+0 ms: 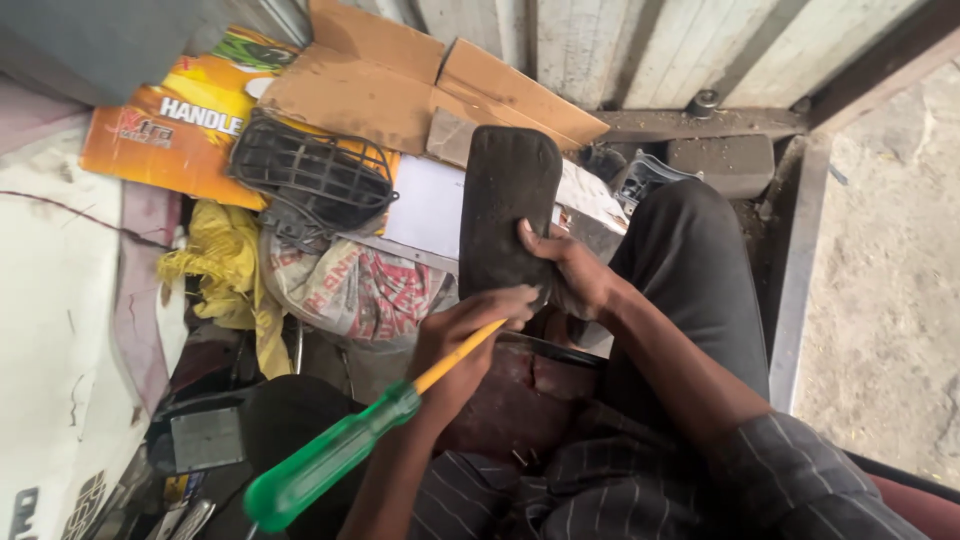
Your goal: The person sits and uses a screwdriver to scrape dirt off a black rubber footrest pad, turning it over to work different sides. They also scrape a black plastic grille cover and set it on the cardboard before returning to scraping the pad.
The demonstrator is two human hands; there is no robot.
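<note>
**Screwdriver at a black pad**

The left hand (465, 345) is clamped on a green-handled screwdriver (345, 450), its tip hidden at the pad's lower end. The right hand (570, 275) is closed around the upright black pad (505, 200) above the person's lap.

Bare forearms, dark grey shirt with thin pale stripes (600, 490), sleeves rolled above the elbows, black trousers (690, 270), no gloves

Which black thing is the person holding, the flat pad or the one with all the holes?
The flat, oblong black pad, gripped by the right hand. The black grille with holes lies untouched on the cardboard.
</note>
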